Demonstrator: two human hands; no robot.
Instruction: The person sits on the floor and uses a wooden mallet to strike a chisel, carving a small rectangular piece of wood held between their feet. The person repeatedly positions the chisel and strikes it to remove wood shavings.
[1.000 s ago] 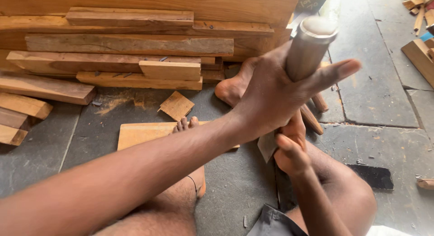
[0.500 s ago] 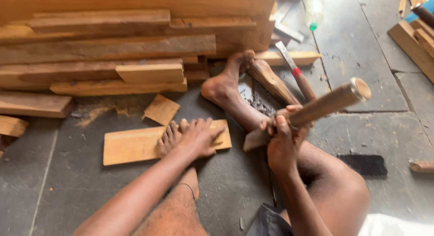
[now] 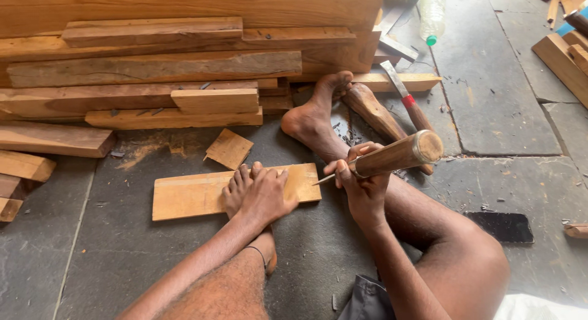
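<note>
Head view: left hand (image 3: 264,196) flat on board (image 3: 184,197) — right hand (image 3: 361,185) fingers gripping chisel (image 3: 392,156).

A flat, light brown wooden board (image 3: 190,197) lay on the grey floor. A chisel (image 3: 392,156) with a thick, round wooden handle was tilted, its thin metal tip touching the board's right end.

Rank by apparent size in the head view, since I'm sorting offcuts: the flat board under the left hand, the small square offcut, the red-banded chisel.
1. Flat board
2. Red-banded chisel, though it lies farther away
3. Small square offcut
</note>
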